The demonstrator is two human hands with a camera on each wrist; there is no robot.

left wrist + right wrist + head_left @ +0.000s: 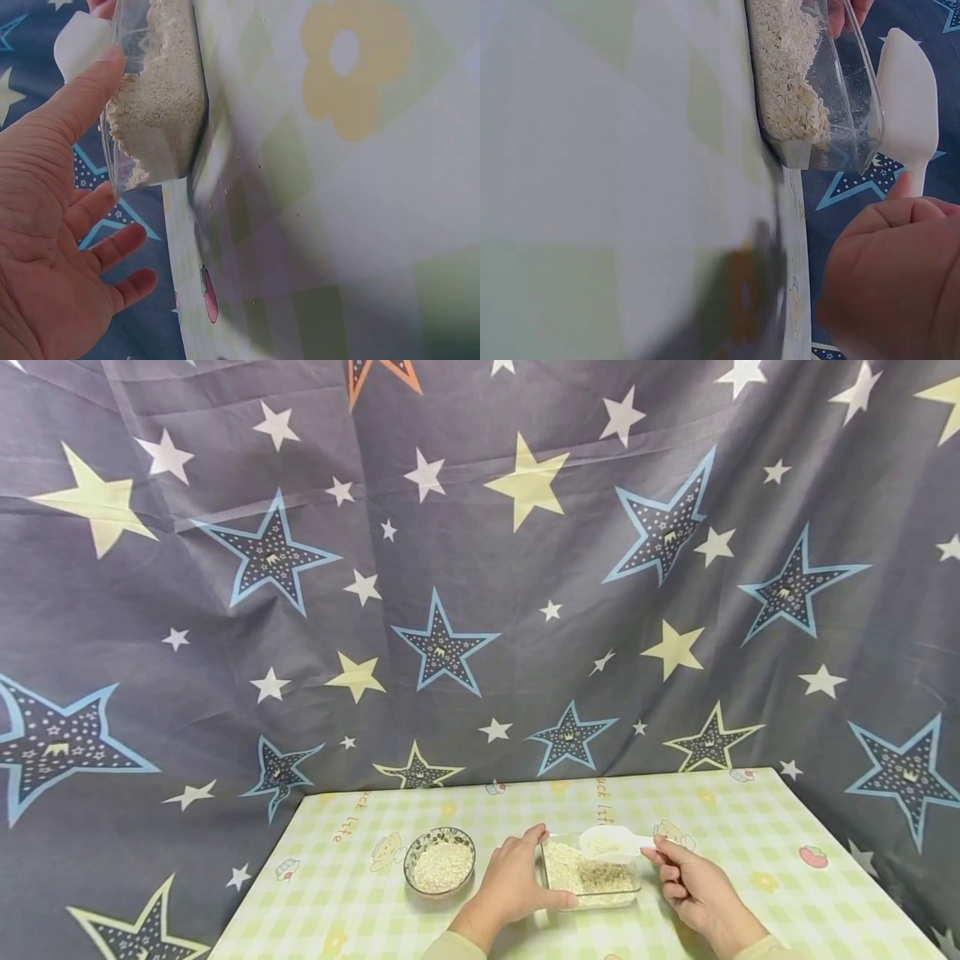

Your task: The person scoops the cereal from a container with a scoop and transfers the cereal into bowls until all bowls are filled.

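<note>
A clear rectangular container (pixel 592 900) holds pale oat-like flakes, with a darker patch on their right half in the head view. My left hand (pixel 513 878) grips its left end, thumb along the near side and fingertips at the far corner. In the left wrist view, the thumb (pixel 101 79) lies against the rim while the lower fingers spread loosely. My right hand (pixel 697 889) grips the handle of a white scoop (pixel 611 842), whose bowl hangs over the container's far side with some flakes in it. From the right wrist, the scoop (pixel 907 97) appears above the rim.
Left of my left hand stands a patterned glass bowl (pixel 439 862) of similar flakes. A green-checked cloth (pixel 360 910) with printed figures covers the table. Behind it hangs a dark curtain (pixel 465 560) with stars. Small crumbs dot the cloth near the container in the left wrist view.
</note>
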